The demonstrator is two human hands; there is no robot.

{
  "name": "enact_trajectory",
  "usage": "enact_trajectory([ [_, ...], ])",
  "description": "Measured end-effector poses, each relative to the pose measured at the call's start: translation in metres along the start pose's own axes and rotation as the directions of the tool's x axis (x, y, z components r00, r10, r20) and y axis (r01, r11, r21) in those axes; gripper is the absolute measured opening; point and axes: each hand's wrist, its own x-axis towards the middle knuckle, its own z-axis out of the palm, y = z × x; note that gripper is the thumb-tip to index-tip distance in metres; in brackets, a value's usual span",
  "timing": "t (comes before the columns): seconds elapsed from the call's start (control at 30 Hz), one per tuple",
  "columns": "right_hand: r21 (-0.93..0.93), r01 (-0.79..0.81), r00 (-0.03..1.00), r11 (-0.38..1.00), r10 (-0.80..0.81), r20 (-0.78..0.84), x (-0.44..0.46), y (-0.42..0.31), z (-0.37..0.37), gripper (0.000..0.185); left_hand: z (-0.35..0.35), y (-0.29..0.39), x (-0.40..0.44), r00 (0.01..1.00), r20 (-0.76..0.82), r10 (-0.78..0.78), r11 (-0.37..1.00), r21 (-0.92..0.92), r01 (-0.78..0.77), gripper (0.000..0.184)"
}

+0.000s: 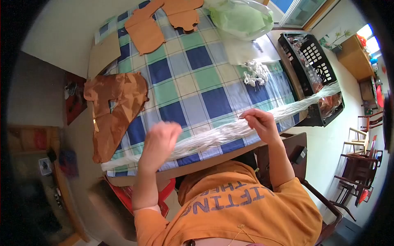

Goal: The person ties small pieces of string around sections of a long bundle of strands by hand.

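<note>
Hands: apart, left hand (161, 141) and right hand (259, 123) at the white strands (207, 137); cannot tell if gripping.
Edges: strands along near table edge, reaching black crate (314, 51).
Room: widest across checked cloth (176, 76), beyond strands.
Count: one bundle, one crate, one green bag (244, 20).
Pose: forearms forward; right fingertips bunched, left blurred.

A home, it seems: checked tablecloth (205, 78), wooden chairs (357, 143), wooden cabinet (353, 57).
</note>
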Motion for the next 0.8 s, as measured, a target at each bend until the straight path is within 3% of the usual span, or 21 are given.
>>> enact_trajectory([
  [0.03,-0.030,0.064,0.997,0.997,-0.066,-0.035,-0.001,-0.001,0.004,0.012,-0.004,-0.002,-0.011,0.964,0.266,-0.002,0.969,-0.239,0.068,0.014],
  [0.07,-0.064,0.128,0.989,0.990,-0.133,-0.067,-0.001,-0.002,0.009,0.011,0.003,-0.007,-0.017,0.930,0.217,0.296,0.767,-0.634,-0.097,0.014],
  [0.1,-0.142,0.160,0.987,0.977,-0.160,0.009,0.007,0.001,0.004,0.010,0.021,-0.010,-0.006,0.838,0.025,0.545,0.394,-0.890,-0.229,0.014],
  [0.13,-0.206,0.159,0.986,0.965,-0.144,0.087,0.002,0.001,0.012,0.009,0.029,-0.003,-0.007,0.722,-0.226,0.654,-0.074,-0.969,-0.236,0.014],
  [0.17,-0.274,0.168,0.978,0.947,-0.126,0.167,-0.002,0.000,0.020,0.008,0.041,0.015,-0.010,0.766,-0.420,0.487,-0.241,-0.907,-0.344,0.013],
  [0.2,-0.289,0.254,0.946,0.923,-0.176,0.272,-0.005,-0.004,0.029,0.008,0.050,0.023,-0.007,0.826,-0.460,0.326,-0.087,-0.884,-0.459,0.013],
  [0.23,-0.296,0.342,0.900,0.892,-0.221,0.375,-0.008,-0.010,0.036,0.008,0.056,0.024,-0.001,0.821,-0.502,0.272,0.215,-0.800,-0.560,0.013],
  [0.27,-0.284,0.306,0.886,0.908,-0.163,0.434,-0.014,-0.018,0.041,0.010,0.062,0.025,0.006,0.813,-0.540,0.217,0.506,-0.649,-0.567,0.013],
  [0.3,-0.303,0.328,0.868,0.894,-0.160,0.469,-0.016,-0.029,0.043,0.012,0.068,0.023,0.015,0.797,-0.536,0.277,0.814,-0.310,-0.491,0.012],
  [0.33,-0.285,0.349,0.889,0.893,-0.219,0.402,-0.018,-0.040,0.041,0.008,0.070,0.022,0.020,0.796,-0.507,0.330,0.941,0.108,-0.321,0.011],
  [0.4,-0.285,0.408,0.908,0.867,-0.353,0.226,-0.016,-0.045,0.032,0.005,0.071,0.025,0.008,0.974,-0.155,0.166,0.948,-0.245,-0.201,0.012],
  [0.43,-0.302,0.440,0.898,0.846,-0.423,0.122,-0.012,-0.045,0.026,0.006,0.070,0.029,0.000,0.991,0.062,0.114,0.917,-0.391,-0.081,0.012],
  [0.5,-0.349,0.346,0.937,0.871,-0.339,0.081,-0.006,-0.040,0.020,0.008,0.059,0.041,-0.010,0.943,0.173,0.283,0.738,-0.668,-0.099,0.014],
  [0.53,-0.336,0.334,0.943,0.881,-0.307,0.131,-0.005,-0.033,0.025,0.009,0.055,0.046,-0.013,0.907,0.196,0.372,0.620,-0.780,-0.086,0.015],
  [0.57,-0.322,0.323,0.943,0.890,-0.276,0.185,-0.004,-0.024,0.032,0.010,0.057,0.045,-0.011,0.909,0.105,0.404,0.495,-0.861,-0.120,0.015],
  [0.6,-0.337,0.434,0.890,0.835,-0.341,0.301,-0.004,-0.017,0.039,0.013,0.063,0.043,-0.008,0.905,0.012,0.424,0.357,-0.921,-0.156,0.014],
  [0.63,-0.336,0.407,0.883,0.850,-0.272,0.382,-0.007,-0.015,0.048,0.015,0.067,0.040,-0.005,0.898,-0.083,0.431,0.212,-0.959,-0.191,0.014],
  [0.67,-0.341,0.437,0.867,0.833,-0.289,0.405,-0.013,-0.015,0.059,0.014,0.068,0.034,-0.002,0.940,-0.147,0.309,0.438,-0.855,-0.278,0.014],
  [0.77,-0.355,0.504,0.845,0.787,-0.364,0.392,-0.015,-0.026,0.064,0.013,0.086,0.023,0.006,0.934,-0.315,0.167,0.845,-0.443,-0.300,0.015],
  [0.8,-0.372,0.521,0.844,0.768,-0.401,0.355,-0.013,-0.028,0.058,0.014,0.087,0.027,0.001,0.982,-0.151,0.111,0.764,-0.620,-0.182,0.024],
])
